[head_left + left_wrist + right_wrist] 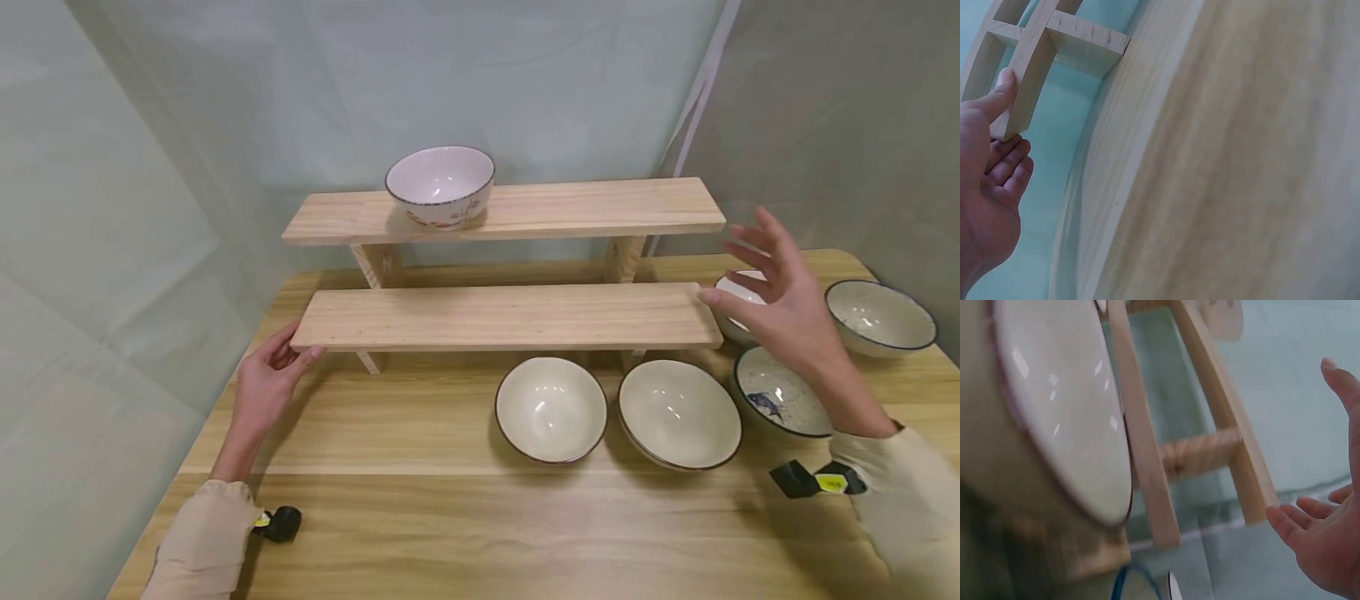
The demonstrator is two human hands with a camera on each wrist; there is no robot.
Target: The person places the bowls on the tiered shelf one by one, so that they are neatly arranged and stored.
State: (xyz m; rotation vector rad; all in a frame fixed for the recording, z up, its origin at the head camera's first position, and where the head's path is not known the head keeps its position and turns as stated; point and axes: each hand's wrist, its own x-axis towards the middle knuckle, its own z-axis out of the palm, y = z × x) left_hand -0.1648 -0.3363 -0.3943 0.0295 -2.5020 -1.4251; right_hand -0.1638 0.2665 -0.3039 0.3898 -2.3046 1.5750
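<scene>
Two-step wooden shelf (502, 302) stands at twelve o'clock, long axis nine to three, lower step (517, 321) toward six. Left hand (266, 379) grips its nine-o'clock end; right hand (791, 308) spreads fingers near three.

Pale sheeting (555, 83) hangs behind and beside a wood-grained table (420, 525).

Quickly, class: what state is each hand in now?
Left hand: holding the lower shelf by its left end.
Right hand: open, holding nothing.
</scene>
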